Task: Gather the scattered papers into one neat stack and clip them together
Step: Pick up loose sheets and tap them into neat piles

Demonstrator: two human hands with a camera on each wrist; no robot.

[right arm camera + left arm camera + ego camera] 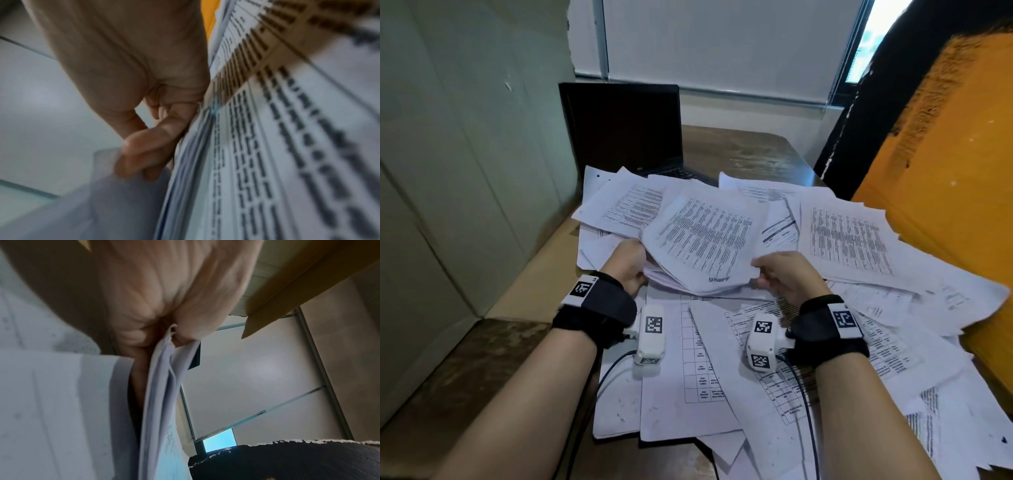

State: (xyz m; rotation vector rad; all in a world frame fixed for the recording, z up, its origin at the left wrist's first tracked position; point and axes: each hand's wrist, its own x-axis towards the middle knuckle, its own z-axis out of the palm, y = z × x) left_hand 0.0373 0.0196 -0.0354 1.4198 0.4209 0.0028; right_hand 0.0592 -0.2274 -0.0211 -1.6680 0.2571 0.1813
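A bundle of printed sheets [702, 243] is held tilted above the desk between both hands. My left hand [628, 265] grips its left edge, seen as a sheaf of page edges [162, 386] pinched in the left wrist view. My right hand [779, 274] pinches the bundle's near right corner, fingers [152, 146] curled against the page edges [191, 162]. Many loose printed papers [849, 240] lie scattered over the desk around and under the bundle. No clip shows in any view.
A black laptop [625, 128] stands open at the back of the brown wooden desk [750, 150]. An orange cushion or chair back [941, 192] rises at the right. Brown cardboard [530, 284] lines the left. Cables [804, 404] trail from the wrist cameras across the papers.
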